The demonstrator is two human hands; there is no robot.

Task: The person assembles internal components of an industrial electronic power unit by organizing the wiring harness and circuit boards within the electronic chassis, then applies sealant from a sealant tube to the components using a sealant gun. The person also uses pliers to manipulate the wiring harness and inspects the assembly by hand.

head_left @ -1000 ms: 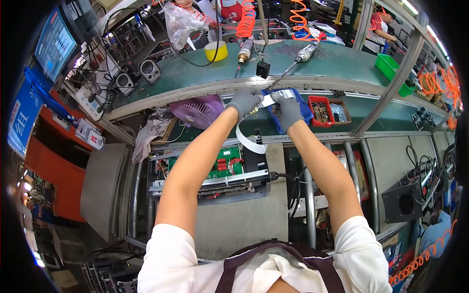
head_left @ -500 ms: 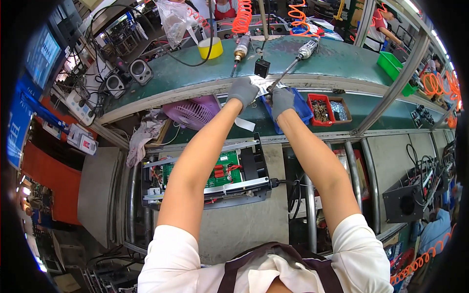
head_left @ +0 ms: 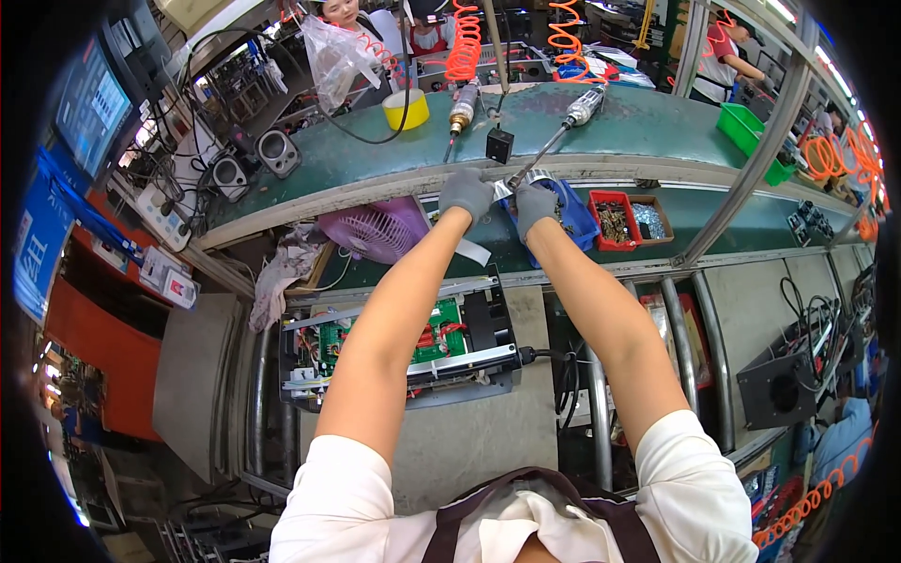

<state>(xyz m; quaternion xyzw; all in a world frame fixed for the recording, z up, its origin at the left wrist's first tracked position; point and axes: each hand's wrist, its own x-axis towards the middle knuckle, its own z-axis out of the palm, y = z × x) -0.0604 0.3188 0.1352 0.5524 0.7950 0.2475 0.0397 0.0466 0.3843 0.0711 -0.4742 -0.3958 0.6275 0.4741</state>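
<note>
I find both fabric-gloved hands closed: the left hand (head_left: 466, 195) and right hand (head_left: 536, 205) grip a thin, glossy silvery piece (head_left: 502, 191) between them, contact partly hidden, beside the smooth blue bin (head_left: 582, 220). The green bench's scuffed pale edge (head_left: 375, 180) runs just beyond; a driver (head_left: 583, 107) angles its slim shaft near the right hand. I note room between the forearms (head_left: 610, 314), by the boxy metal chassis (head_left: 469, 364).

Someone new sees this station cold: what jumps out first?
Probably the grey-gloved left hand and right hand, close together at a shiny silvery piece near the picture's centre. Next, the opened chassis with its green circuit board below them, then the orange coiled hoses hanging at the top.
</note>
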